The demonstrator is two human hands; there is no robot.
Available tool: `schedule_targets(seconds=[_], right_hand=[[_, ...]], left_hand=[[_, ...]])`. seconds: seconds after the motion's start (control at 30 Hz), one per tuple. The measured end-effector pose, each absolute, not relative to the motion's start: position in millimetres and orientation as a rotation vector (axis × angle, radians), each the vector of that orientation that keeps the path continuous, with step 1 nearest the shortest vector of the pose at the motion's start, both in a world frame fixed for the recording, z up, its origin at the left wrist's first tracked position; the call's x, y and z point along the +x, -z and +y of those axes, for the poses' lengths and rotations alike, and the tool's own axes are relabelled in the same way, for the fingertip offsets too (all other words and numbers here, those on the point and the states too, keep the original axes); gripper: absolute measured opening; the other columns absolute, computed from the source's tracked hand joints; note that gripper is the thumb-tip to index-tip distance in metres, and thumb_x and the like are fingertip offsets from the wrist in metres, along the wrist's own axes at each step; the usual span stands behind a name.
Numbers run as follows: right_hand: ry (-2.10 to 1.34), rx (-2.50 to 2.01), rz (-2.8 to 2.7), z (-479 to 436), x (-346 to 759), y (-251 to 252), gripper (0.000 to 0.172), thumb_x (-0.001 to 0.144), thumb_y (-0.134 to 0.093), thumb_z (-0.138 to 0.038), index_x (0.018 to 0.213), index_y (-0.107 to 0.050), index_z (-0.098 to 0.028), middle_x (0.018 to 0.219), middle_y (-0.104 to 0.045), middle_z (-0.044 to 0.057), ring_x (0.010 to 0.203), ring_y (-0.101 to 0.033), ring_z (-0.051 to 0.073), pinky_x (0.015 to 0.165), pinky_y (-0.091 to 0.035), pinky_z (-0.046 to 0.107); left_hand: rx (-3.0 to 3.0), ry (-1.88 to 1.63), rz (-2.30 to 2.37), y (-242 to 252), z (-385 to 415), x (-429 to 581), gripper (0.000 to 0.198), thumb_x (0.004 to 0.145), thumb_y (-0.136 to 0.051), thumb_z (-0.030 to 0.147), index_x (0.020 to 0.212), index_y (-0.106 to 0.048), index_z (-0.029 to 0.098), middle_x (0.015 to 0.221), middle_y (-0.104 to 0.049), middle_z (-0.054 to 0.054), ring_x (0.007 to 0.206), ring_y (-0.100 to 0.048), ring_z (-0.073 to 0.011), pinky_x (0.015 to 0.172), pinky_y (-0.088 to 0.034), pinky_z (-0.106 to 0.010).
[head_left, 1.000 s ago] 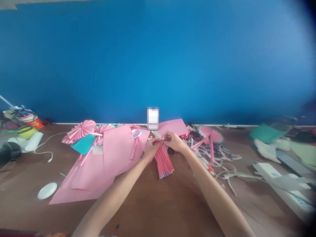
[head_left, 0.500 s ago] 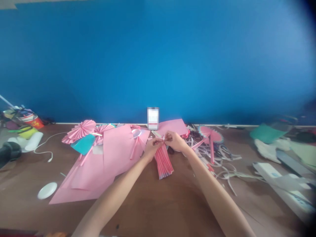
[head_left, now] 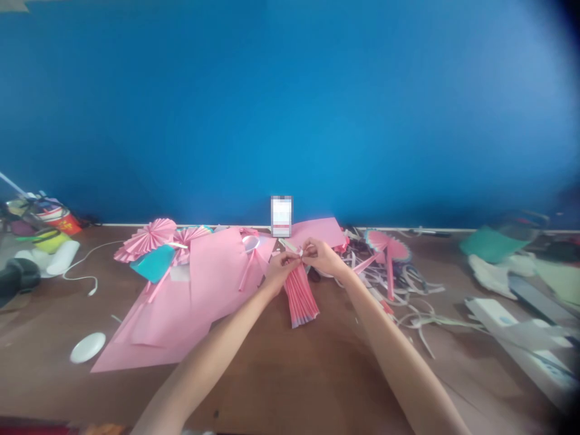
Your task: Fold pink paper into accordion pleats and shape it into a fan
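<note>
Pleated pink paper with a bluish lower edge hangs below my hands, its folds gathered at the top. My left hand pinches that gathered end from the left. From the right, the fingers of my right hand close on the same spot, almost touching the left fingertips. Something small and whitish shows between the fingertips, too small to name. Large sheets of pink paper lie to the left of my hands, and another pink sheet lies just behind them.
Folded pink paper fans lie at the left, beside a teal piece. Another fan rests on white paper strips at the right. A power strip, a white disc and a white cable are on the brown table.
Both hands stay at the top of the pleated paper, with only slight finger movement. The view has shifted very slightly.
</note>
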State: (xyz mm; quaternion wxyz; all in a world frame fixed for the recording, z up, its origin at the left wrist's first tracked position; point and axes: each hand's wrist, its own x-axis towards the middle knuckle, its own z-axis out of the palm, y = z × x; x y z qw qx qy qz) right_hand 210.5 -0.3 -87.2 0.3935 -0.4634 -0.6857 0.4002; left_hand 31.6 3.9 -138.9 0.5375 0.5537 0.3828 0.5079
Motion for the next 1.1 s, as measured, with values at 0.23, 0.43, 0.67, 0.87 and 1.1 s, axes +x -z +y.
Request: schedule_targets(seconds=[0.23,0.43,0.67,0.87,1.1], right_hand=[[-1.040,-1.163,-1.745,-1.7,211.1,84.4,0.025,0.071,-0.065,-0.013,0.093,-0.054,-0.020,0.071,-0.070,-0.002,0.070,-0.068,0.016,0.065,-0.050,0.025],[-1.049,-1.149,-1.740,-0.6,211.2,86.3,0.025,0.073,-0.068,-0.018,0.093,-0.054,-0.020,0.071,-0.070,-0.002,0.069,-0.068,0.017,0.065,-0.051,0.026],[-1.061,-1.115,-1.748,0.0,211.6,86.1,0.025,0.072,-0.067,-0.017,0.093,-0.053,-0.020,0.072,-0.070,-0.001,0.072,-0.069,0.017,0.069,-0.053,0.027],[-1.034,-1.127,-1.746,0.5,210.5,89.1,0.024,0.072,-0.065,-0.016,0.093,-0.054,-0.020,0.073,-0.070,-0.001,0.071,-0.069,0.017,0.068,-0.052,0.027],[-0.954,-1.187,-1.769,-1.8,206.1,85.9,0.024,0.069,-0.060,-0.011,0.091,-0.054,-0.020,0.071,-0.069,-0.001,0.070,-0.068,0.017,0.065,-0.050,0.025]], left_hand=[[1.321,-1.211,0.917,136.3,2.2,31.4,0.024,0.072,-0.079,0.038,0.085,-0.074,0.018,0.086,-0.071,-0.004,0.082,-0.064,-0.0187,0.078,-0.049,-0.031],[1.335,-1.226,0.933,132.4,1.0,31.0,0.023,0.072,-0.079,0.038,0.083,-0.075,0.018,0.083,-0.070,-0.004,0.082,-0.063,-0.0187,0.079,-0.047,-0.031],[1.339,-1.241,0.927,135.2,2.8,31.6,0.022,0.072,-0.079,0.036,0.083,-0.075,0.018,0.084,-0.070,-0.003,0.083,-0.062,-0.0181,0.079,-0.047,-0.030],[1.323,-1.241,0.932,138.8,4.3,31.8,0.024,0.072,-0.079,0.038,0.084,-0.074,0.017,0.084,-0.070,-0.004,0.081,-0.062,-0.0180,0.078,-0.047,-0.030],[1.335,-1.218,0.924,134.8,1.4,31.0,0.023,0.073,-0.077,0.037,0.084,-0.074,0.018,0.083,-0.069,-0.004,0.081,-0.062,-0.0181,0.077,-0.046,-0.030]])
